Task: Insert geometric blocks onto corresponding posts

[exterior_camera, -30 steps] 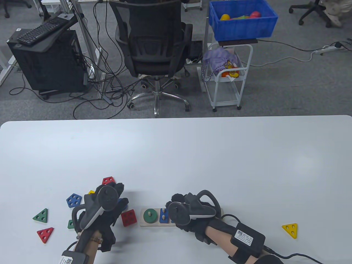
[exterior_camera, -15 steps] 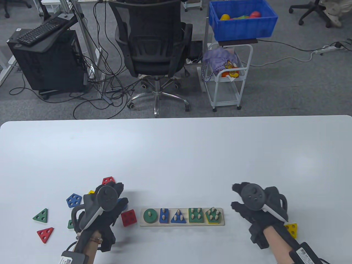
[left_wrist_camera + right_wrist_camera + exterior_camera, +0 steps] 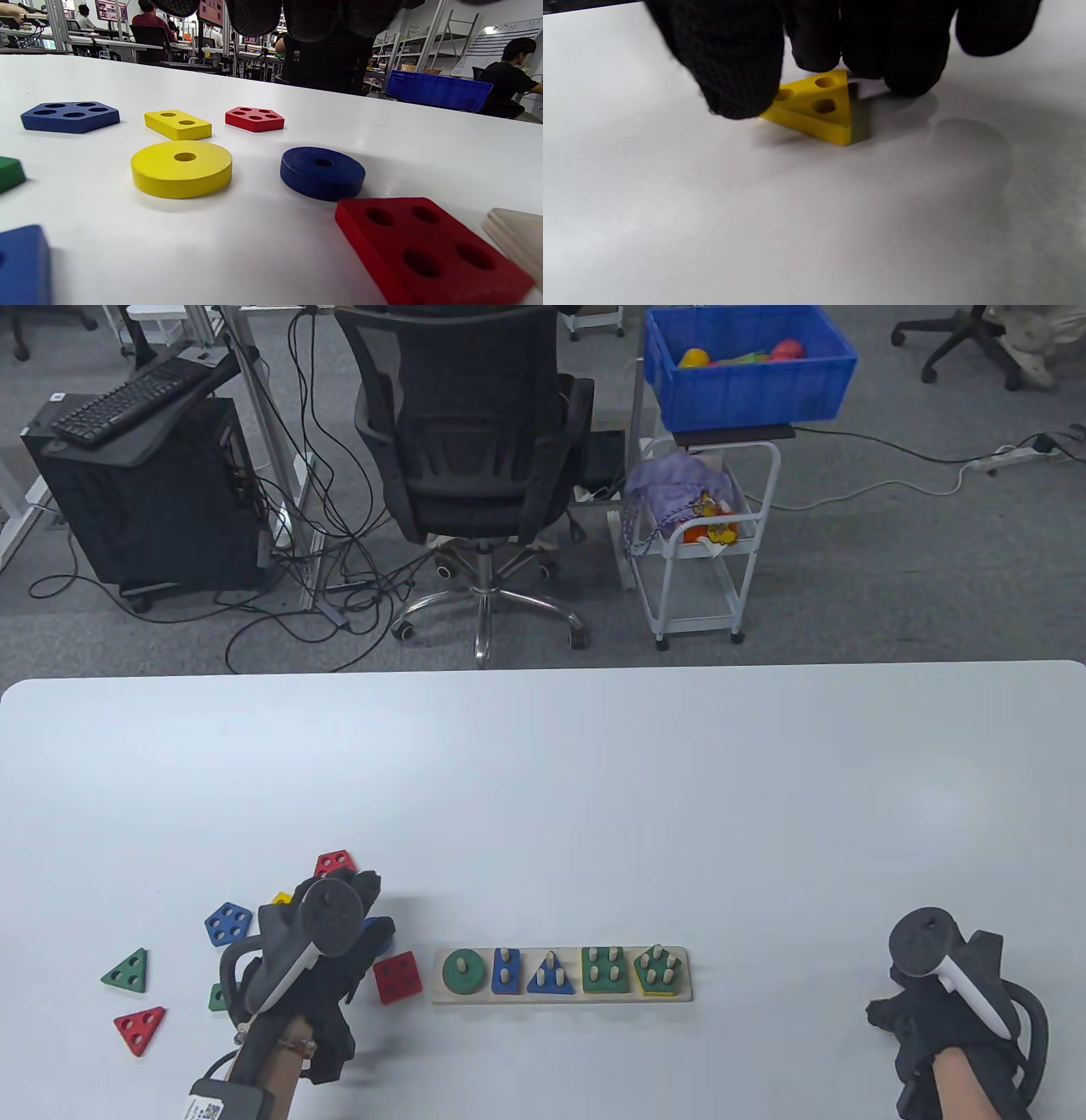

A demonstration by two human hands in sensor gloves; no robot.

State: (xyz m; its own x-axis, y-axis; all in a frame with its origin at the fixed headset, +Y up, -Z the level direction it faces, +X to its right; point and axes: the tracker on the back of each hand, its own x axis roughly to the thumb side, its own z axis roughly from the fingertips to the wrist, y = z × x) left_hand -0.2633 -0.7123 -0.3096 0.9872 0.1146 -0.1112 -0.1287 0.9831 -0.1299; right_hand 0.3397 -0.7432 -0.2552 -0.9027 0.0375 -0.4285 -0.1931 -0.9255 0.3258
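The wooden peg board [image 3: 519,996] lies at the table's front middle with a green disc [image 3: 464,972], a blue rectangle [image 3: 506,970], a blue triangle [image 3: 551,976], a green square [image 3: 605,970] and a pentagon stack [image 3: 658,970] on its posts. My right hand [image 3: 887,1014] is low over the yellow triangle [image 3: 818,108], which lies flat on the table. The thumb [image 3: 738,84] is at its left corner and the other fingers behind it. My left hand [image 3: 373,903] hovers empty over a yellow disc [image 3: 181,167] and a blue disc [image 3: 322,172].
Loose blocks lie around the left hand: red square [image 3: 397,976], blue pentagon [image 3: 227,923], red pentagon [image 3: 335,862], yellow rectangle [image 3: 178,124], green triangle [image 3: 127,971], red triangle [image 3: 141,1028]. An office chair [image 3: 475,432] and a cart [image 3: 696,534] stand beyond the far edge.
My right hand left the peg board, swept right across the table and came down over the yellow triangle. The left hand stayed where it was.
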